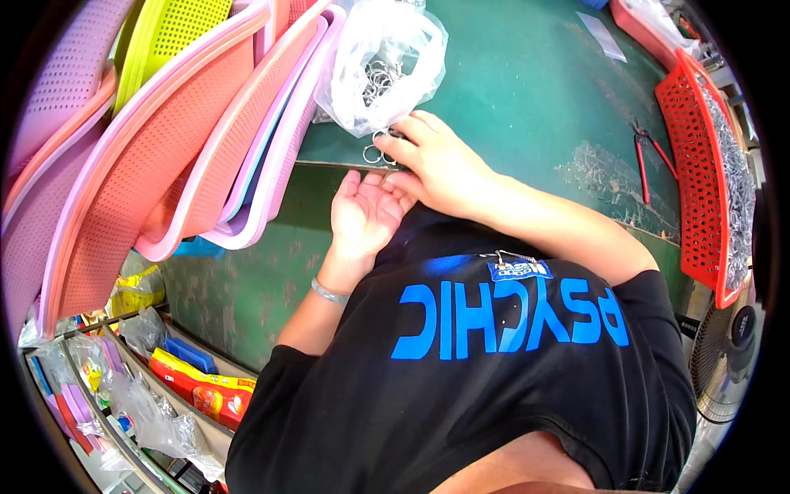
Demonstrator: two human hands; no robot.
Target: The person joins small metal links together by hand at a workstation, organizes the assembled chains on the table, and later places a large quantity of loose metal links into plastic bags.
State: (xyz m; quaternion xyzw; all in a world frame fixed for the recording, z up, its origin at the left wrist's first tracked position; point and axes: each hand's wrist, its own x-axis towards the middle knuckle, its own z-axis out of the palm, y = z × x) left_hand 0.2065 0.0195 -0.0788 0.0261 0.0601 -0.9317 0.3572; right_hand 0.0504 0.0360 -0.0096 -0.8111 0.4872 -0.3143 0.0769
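Observation:
My left hand (362,216) is held palm up just below the table's front edge, its fingers loosely spread and the palm bare. Above it, my right hand (440,160) reaches over the edge, index finger stretched onto several small metal rings (373,154) lying there. Its thumb hangs lower, apart from the index finger and close to the left fingertips. Directly beyond the rings stands an opened clear plastic bag (350,103) with its rim rolled out, and more silvery metal rings (381,80) are heaped inside it.
Stacked pink, purple and yellow-green perforated baskets (164,156) lean at the left. Red-handled pliers (642,165) lie on the green table (518,90). A red basket (691,165) of metal pieces stands at right, near a fan (724,346). Lower left, a shelf holds a red-yellow packet (202,385).

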